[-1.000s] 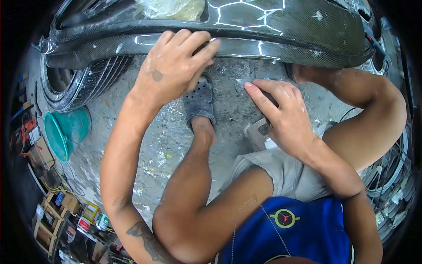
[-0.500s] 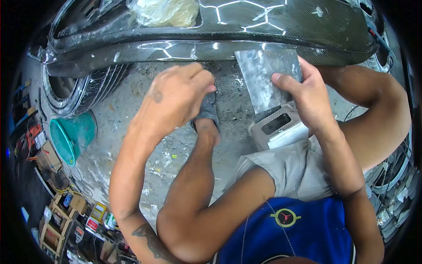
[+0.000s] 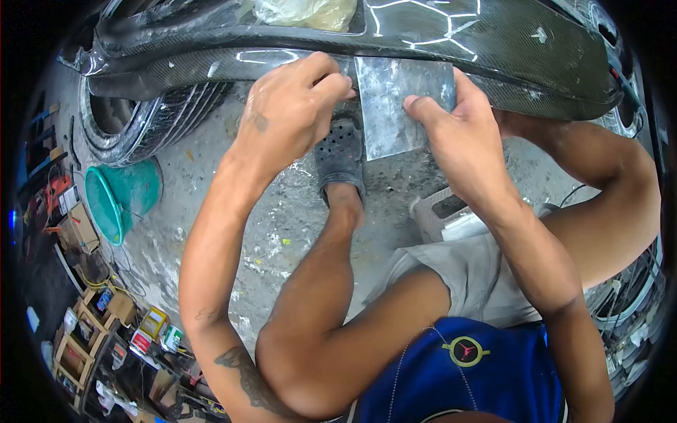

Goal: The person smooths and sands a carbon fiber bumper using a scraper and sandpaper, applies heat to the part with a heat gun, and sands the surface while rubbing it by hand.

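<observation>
My right hand (image 3: 465, 127) grips a flat, square grey plate (image 3: 395, 106), smeared with pale marks, by its right side. The thumb lies on top of the plate and the other fingers are behind it. My left hand (image 3: 293, 106) is closed with its fingers curled in, just left of the plate's upper left edge. Whatever it may hold is hidden. Beyond both hands stretches a glossy, dark carbon-fibre car panel (image 3: 508, 56) with patches of white residue. Its lower edge lies close to the plate and to my left knuckles.
A tyre (image 3: 169, 120) is under the panel's left end. A teal bucket (image 3: 123, 201) lies tipped on the stained floor. Below the panel is my foot in a dark clog (image 3: 340, 158). A plastic stool (image 3: 430, 215) is under me. A clear plastic bag (image 3: 307, 13) rests against the panel.
My right hand has brought the plate left and upward, closer to my left hand and the panel. My left hand has risen slightly, still closed. The view has shifted a little.
</observation>
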A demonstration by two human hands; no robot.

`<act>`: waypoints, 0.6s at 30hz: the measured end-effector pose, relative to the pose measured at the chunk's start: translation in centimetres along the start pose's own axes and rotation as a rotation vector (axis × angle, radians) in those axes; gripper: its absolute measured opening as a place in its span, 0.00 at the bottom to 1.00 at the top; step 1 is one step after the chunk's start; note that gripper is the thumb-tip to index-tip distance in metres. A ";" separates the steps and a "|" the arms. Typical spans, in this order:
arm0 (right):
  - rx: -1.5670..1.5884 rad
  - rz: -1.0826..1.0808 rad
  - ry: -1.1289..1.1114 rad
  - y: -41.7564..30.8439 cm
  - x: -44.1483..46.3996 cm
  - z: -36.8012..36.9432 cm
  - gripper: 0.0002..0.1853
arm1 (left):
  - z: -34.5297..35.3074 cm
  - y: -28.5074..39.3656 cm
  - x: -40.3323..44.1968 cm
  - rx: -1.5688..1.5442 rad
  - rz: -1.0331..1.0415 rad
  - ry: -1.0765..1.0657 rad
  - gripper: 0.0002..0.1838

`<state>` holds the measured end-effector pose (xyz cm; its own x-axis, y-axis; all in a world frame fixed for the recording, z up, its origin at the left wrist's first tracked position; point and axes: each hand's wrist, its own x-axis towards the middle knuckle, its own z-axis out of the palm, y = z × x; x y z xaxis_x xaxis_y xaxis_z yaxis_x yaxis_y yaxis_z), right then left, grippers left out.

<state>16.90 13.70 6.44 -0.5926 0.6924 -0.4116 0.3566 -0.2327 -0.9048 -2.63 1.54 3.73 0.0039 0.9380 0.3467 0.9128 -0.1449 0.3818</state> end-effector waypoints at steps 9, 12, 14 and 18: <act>-0.344 -0.445 -0.104 -1.2 -2.5 -1.2 0.24 | -5.3 -1.4 3.4 -0.146 -0.406 0.524 0.05; -0.878 -0.776 -0.196 -3.0 -3.7 -1.8 0.29 | -6.3 -3.4 5.9 0.181 -0.226 0.468 0.08; -1.188 -0.827 -0.253 -3.3 -3.8 -0.5 0.28 | -5.4 -6.9 6.4 0.233 -0.183 0.396 0.07; -1.303 -0.929 -0.241 -1.2 -1.6 1.8 0.28 | -5.0 -6.7 6.6 0.305 -0.388 0.183 0.06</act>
<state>16.09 11.62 7.94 -0.9912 0.1089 0.0759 0.0931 0.9778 -0.1879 -10.79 7.14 7.70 -0.4046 0.8300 0.3839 0.9105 0.3263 0.2541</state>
